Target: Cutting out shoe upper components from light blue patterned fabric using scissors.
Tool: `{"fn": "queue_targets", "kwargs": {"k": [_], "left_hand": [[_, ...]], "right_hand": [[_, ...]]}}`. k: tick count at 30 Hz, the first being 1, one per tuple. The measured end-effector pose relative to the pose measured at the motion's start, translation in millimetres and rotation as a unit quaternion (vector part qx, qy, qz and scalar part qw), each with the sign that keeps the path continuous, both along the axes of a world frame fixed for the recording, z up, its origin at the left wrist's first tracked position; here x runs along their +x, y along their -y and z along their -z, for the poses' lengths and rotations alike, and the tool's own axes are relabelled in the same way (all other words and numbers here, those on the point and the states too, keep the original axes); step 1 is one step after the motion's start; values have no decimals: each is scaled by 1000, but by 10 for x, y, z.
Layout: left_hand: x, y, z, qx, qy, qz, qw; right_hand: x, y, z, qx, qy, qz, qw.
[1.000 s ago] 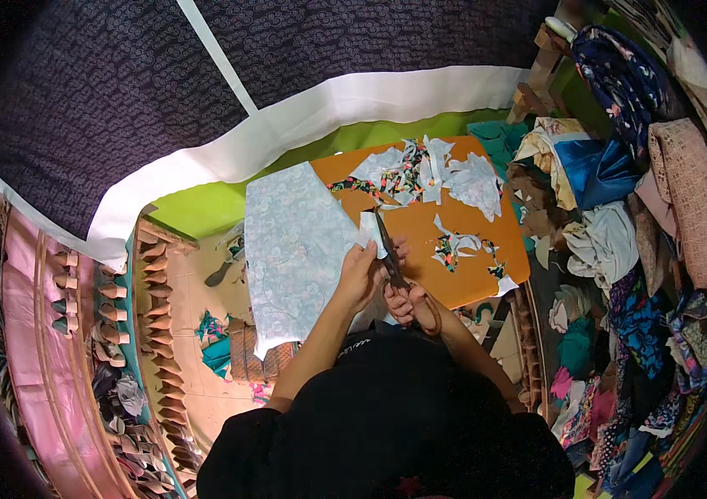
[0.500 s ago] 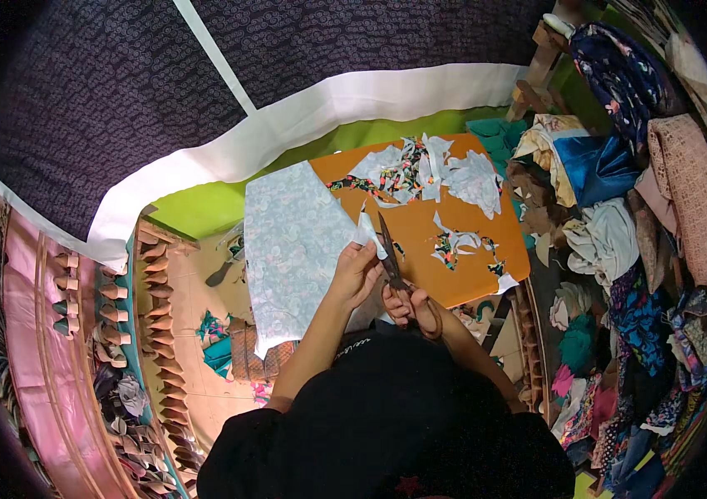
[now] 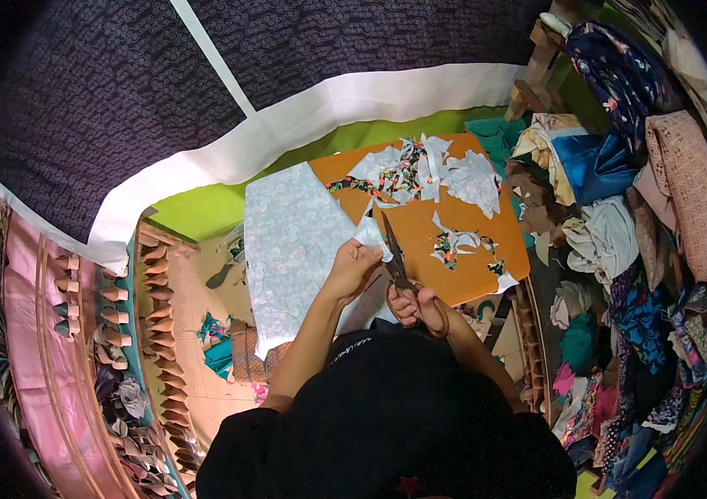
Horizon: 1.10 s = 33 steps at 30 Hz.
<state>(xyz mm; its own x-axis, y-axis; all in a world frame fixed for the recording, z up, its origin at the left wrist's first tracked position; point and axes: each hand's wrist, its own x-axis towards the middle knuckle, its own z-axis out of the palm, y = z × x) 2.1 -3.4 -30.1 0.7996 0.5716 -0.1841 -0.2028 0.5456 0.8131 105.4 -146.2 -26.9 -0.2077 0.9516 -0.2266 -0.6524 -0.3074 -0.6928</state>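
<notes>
Left fingers: pinching white piece, left of scissors.
Right fingers: curled round handles.
Blades: best along taut piece, off fingertips.

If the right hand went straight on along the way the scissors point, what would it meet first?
The scissors in the right hand would probably reach the heap of floral and white scraps on the orange tabletop first. Their height is unclear; they might pass over.
</notes>
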Motion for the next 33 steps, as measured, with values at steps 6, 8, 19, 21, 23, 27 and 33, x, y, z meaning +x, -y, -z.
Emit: {"fn": "queue_targets", "kwargs": {"k": [6, 8, 19, 21, 23, 27, 33], "left_hand": [[39, -11, -238, 36, -40, -15, 998], [10, -64, -211, 58, -72, 5, 996], [-10, -120, -242, 120, -157, 39, 979], [-34, -171, -119, 154, -164, 56, 973], [-18, -164, -108, 140, -152, 50, 977], [-39, -182, -183, 199, -219, 56, 954], [-98, -175, -201, 124, -139, 80, 979]], "right_hand": [[44, -12, 51, 9, 41, -12, 999], [-1, -27, 62, -13, 46, 32, 998], [75, -27, 171, -46, 59, 18, 997], [65, -17, 174, -44, 44, 22, 998], [73, -21, 136, -50, 46, 29, 997], [111, -11, 152, -47, 74, 9, 996], [195, -40, 113, 39, 221, 38, 974]]}}
